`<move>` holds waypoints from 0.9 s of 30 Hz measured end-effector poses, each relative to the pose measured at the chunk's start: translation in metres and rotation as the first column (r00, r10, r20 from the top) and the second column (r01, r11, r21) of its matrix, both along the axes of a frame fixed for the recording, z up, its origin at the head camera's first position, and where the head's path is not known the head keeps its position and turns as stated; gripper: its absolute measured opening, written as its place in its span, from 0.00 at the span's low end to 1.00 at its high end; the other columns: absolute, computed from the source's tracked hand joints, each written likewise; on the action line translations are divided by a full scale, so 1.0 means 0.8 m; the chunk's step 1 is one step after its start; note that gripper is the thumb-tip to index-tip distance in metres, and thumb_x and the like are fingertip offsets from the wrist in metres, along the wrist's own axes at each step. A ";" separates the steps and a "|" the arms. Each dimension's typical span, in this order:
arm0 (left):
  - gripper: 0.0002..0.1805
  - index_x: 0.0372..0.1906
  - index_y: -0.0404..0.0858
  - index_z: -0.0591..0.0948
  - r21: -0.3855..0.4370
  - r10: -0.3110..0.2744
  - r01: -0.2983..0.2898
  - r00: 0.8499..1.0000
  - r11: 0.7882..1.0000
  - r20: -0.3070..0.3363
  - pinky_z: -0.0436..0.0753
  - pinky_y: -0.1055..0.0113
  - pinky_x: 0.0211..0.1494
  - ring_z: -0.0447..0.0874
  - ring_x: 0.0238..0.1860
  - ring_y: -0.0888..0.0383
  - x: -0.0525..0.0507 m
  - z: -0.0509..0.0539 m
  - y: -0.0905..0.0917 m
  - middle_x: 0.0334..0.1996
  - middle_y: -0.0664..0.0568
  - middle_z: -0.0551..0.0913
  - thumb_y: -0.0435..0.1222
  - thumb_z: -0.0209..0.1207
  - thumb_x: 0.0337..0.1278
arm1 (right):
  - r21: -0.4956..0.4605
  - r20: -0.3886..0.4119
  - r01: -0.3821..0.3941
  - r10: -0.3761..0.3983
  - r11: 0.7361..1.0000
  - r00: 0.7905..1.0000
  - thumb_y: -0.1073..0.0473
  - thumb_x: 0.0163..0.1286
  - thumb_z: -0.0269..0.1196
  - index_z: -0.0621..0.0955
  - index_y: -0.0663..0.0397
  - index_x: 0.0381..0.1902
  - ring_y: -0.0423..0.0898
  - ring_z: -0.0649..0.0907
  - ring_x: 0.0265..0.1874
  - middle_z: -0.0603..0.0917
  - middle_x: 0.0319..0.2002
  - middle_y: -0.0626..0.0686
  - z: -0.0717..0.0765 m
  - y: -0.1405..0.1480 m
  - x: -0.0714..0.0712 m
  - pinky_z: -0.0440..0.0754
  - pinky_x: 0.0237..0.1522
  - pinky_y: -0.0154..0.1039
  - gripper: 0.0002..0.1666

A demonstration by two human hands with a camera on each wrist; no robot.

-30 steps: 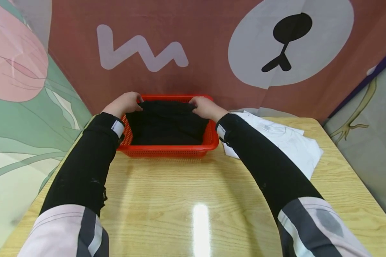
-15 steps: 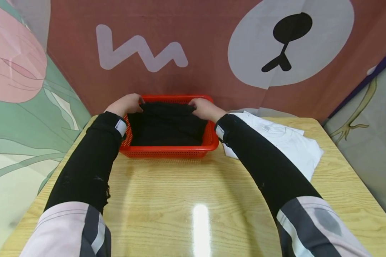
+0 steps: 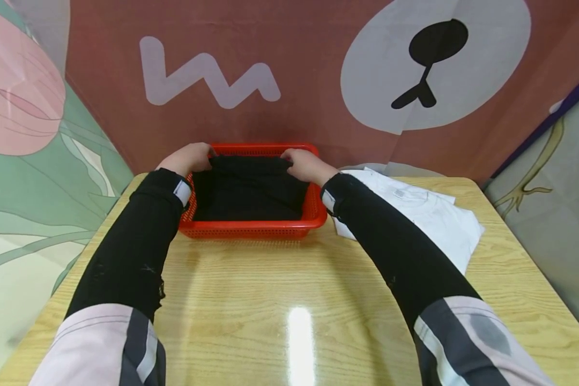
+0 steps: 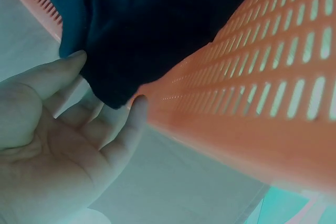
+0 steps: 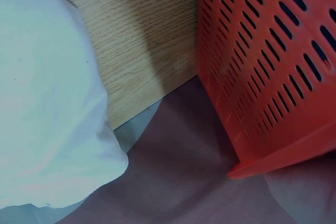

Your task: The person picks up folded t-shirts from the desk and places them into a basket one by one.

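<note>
Likely light and limp, the black cloth (image 3: 251,194) is best held at its far corners, where left hand (image 3: 187,160) and right hand (image 3: 307,165) pinch it.

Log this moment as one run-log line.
left hand: pinches far-left part of black fabric cloth | right hand: pinches far-right part | cloth: inside red rectangular slotted plastic basket | folded white fabric garment: right of basket

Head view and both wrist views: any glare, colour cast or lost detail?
Head: glare streak on the table, black cloth with only faint folds; left wrist: cool cast, red basket looks orange, cloth bluish; right wrist: white garment tinted bluish, shadow on the table.
</note>
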State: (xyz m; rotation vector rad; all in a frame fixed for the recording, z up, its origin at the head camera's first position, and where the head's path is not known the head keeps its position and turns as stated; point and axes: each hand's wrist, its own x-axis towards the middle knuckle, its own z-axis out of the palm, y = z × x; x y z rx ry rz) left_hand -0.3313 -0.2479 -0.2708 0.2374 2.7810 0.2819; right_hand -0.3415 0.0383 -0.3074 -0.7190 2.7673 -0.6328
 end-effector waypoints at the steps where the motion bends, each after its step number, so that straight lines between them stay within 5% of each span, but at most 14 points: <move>1: 0.25 0.71 0.23 0.68 0.002 0.006 -0.006 1.000 1.000 -0.002 0.70 0.42 0.72 0.68 0.69 0.31 0.002 0.001 0.001 0.70 0.25 0.67 0.26 0.51 0.73 | -0.003 0.003 0.001 -0.001 1.000 1.000 0.65 0.78 0.57 0.70 0.60 0.73 0.56 0.74 0.69 0.74 0.71 0.60 0.000 0.000 0.001 0.69 0.75 0.50 0.27; 9: 0.21 0.65 0.22 0.74 -0.031 -0.001 -0.001 0.997 1.000 -0.080 0.74 0.44 0.65 0.75 0.56 0.35 0.011 0.003 -0.002 0.61 0.27 0.76 0.25 0.52 0.70 | -0.017 0.010 0.006 -0.006 1.000 1.000 0.65 0.79 0.55 0.70 0.60 0.73 0.55 0.74 0.70 0.75 0.71 0.61 -0.001 0.001 0.003 0.69 0.75 0.50 0.27; 18: 0.08 0.44 0.27 0.79 -0.075 0.028 -0.035 0.995 0.997 -0.097 0.71 0.53 0.47 0.72 0.37 0.44 0.011 -0.001 -0.006 0.34 0.42 0.74 0.30 0.55 0.70 | -0.030 -0.021 -0.002 0.002 1.000 1.000 0.64 0.79 0.56 0.72 0.60 0.72 0.55 0.76 0.67 0.77 0.68 0.62 0.002 0.006 0.006 0.71 0.73 0.50 0.26; 27: 0.23 0.61 0.25 0.75 -0.097 0.038 -0.039 0.999 0.994 -0.014 0.72 0.43 0.63 0.74 0.51 0.39 0.026 0.015 0.004 0.55 0.32 0.78 0.40 0.52 0.76 | -0.036 -0.028 -0.050 0.049 0.998 0.998 0.59 0.78 0.58 0.75 0.60 0.69 0.55 0.78 0.63 0.79 0.67 0.60 0.005 0.017 0.012 0.73 0.72 0.51 0.25</move>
